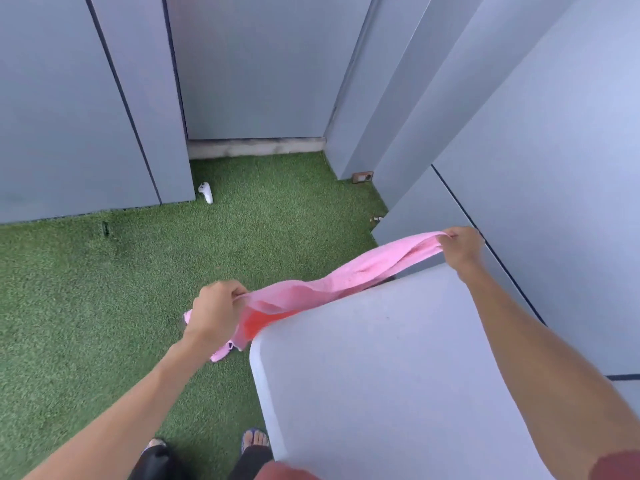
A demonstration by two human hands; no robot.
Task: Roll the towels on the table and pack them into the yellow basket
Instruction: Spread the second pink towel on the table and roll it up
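Towel: the pink towel (332, 282) was stretched between both hands, off the far edge of the bench (398, 375), sagging in the middle and bunched into a loose band, not spread flat.
Basket: the yellow basket was not in view, so its distance from the bench could not be told.
Risk, drag: the lower part of the towel hung past the bench corner toward the grass (104, 306); if either hand dipped, the cloth would likely brush the turf (and pick up grit).
Risk, bad roll: laid down as twisted as it was, the towel would probably roll lumpy and uneven; it needed a shake or a tug to open it first.
Risk, slip: each hold was only on a corner, so a sharp pull could probably strip one end free.
Left hand: the left hand (214, 313) was clenched round the near end of the towel, knuckles up, arm reaching forward over the grass.
Right hand: the right hand (462, 244) pinched the far end beyond the bench, arm extended across the bench top.
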